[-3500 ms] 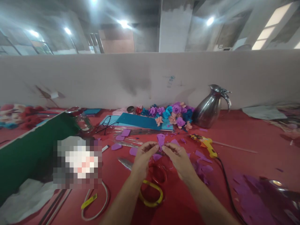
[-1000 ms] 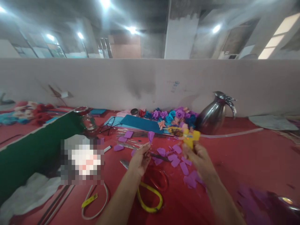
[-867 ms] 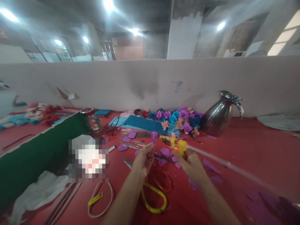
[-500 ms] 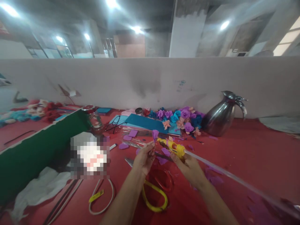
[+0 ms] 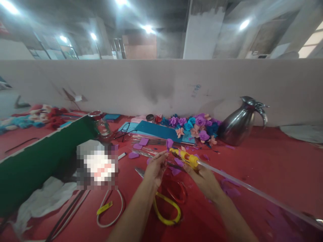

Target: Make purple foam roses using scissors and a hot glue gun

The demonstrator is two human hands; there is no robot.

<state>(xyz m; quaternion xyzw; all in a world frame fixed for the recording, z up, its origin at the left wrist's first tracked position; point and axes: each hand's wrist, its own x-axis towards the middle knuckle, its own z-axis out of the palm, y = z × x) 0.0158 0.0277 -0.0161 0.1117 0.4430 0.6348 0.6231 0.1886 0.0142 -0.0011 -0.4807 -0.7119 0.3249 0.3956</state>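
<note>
My right hand [image 5: 202, 176] is wrapped round a yellow glue gun [image 5: 193, 161], its nozzle pointing left. A long clear glue stick [image 5: 242, 184] runs out of its back toward the lower right. The fingers of my left hand [image 5: 156, 168] are pinched at the base of a small purple paper flower [image 5: 169, 144], which stands upright beside the nozzle. Whether nozzle and flower touch I cannot tell. Below my hands lies a pair of large scissors with a yellow handle loop [image 5: 168, 222] and a red one, partly hidden by my left wrist.
Purple paper petals [image 5: 143, 141] and thin sticks [image 5: 148, 138] lie beyond my hands. Finished paper flowers [image 5: 199, 124] are heaped before a metal jug [image 5: 236, 122] and blue sheets [image 5: 157, 130]. To the left are a glass jar [image 5: 103, 127], a green divider [image 5: 50, 158] and a cable [image 5: 122, 210].
The purple flower has moved very slightly right and its open side shows a little more. Both hands keep nearly the same place and grip; the view has shifted slightly.
</note>
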